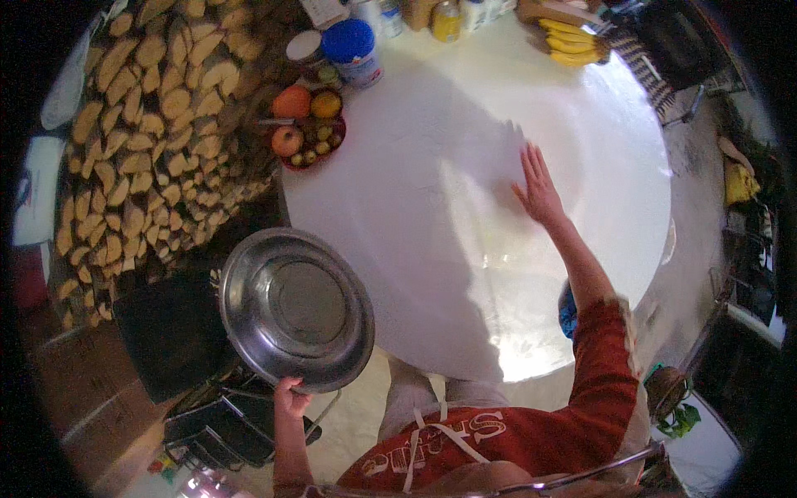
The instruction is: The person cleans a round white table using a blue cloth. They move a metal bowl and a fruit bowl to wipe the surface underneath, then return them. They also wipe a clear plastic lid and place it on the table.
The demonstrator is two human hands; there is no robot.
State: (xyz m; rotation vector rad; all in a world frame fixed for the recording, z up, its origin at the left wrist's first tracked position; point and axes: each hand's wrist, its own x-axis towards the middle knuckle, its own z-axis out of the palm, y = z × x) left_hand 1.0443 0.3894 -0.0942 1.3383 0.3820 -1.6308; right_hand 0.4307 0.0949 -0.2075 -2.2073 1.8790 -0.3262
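Note:
My left hand (291,396) grips the near rim of a wide metal basin (306,308), its hollow side facing the camera, at the left edge of a round white table (386,249). Nothing shows inside the basin. Over the middle right of the tabletop, my right hand (538,187) is spread with its fingers apart and holds nothing. Whether its palm touches the surface I cannot tell. Part of a blue object (567,310) shows beside my right forearm, at the table's edge; the arm hides the rest.
A red container of fruit (311,163) and a blue-lidded tub (352,53) stand at the table's back left. Bananas (573,45) lie at the back right, with a bottle of yellow liquid (446,22) between. Stacked firewood (149,137) and a black chair (218,423) are at left.

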